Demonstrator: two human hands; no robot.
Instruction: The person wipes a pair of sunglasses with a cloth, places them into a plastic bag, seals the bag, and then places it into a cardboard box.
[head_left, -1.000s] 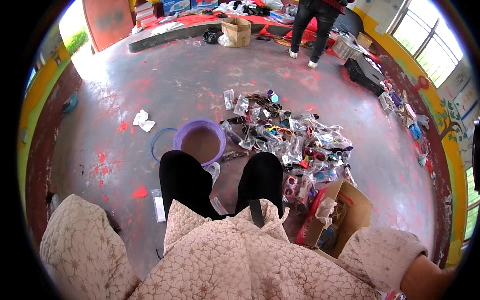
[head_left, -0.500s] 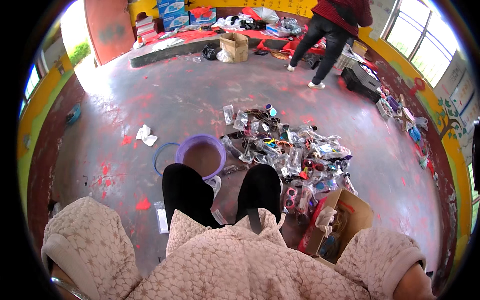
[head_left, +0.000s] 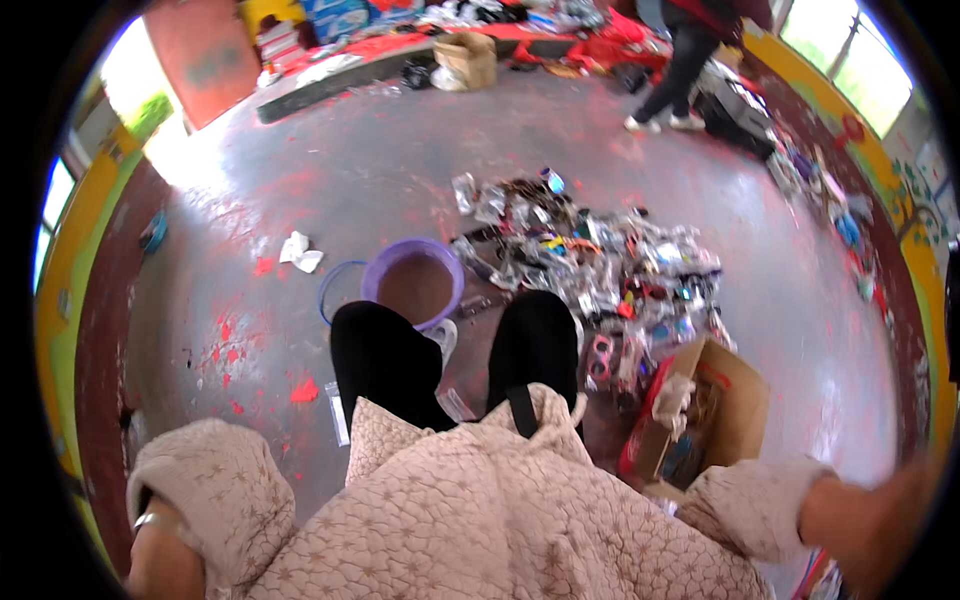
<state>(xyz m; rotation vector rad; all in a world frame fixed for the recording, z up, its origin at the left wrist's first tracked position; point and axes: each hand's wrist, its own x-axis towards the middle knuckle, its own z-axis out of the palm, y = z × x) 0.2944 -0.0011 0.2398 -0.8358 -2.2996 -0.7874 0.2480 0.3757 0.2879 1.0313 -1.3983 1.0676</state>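
**Mia:** Where were the hands?

**Tom:** Both were out of the picture. The left sleeve ended at a wrist with a thin bangle at the bottom edge. The bare right forearm ran off to the right. So I could not tell if the left hand or the right hand was open, closed or holding anything.

**Mia:** What was closest to them?

**Tom:** The open cardboard box sat on the floor just beside the right sleeve, with small things inside. The pile of shiny packets lay past it, in front of the right knee. The purple bucket stood just in front of the left knee.

**Mia:** What could have gone wrong?

**Tom:** I think a knee pushed forward could have bumped the bucket and tipped it. The right arm, swinging back in, could have hit the box flap and spilled the box. The packets looked slippery, so a foot on them might have slid. They also lay mixed up, so a wrong one could have been grabbed. Another person stood well away, so I saw no trouble there.
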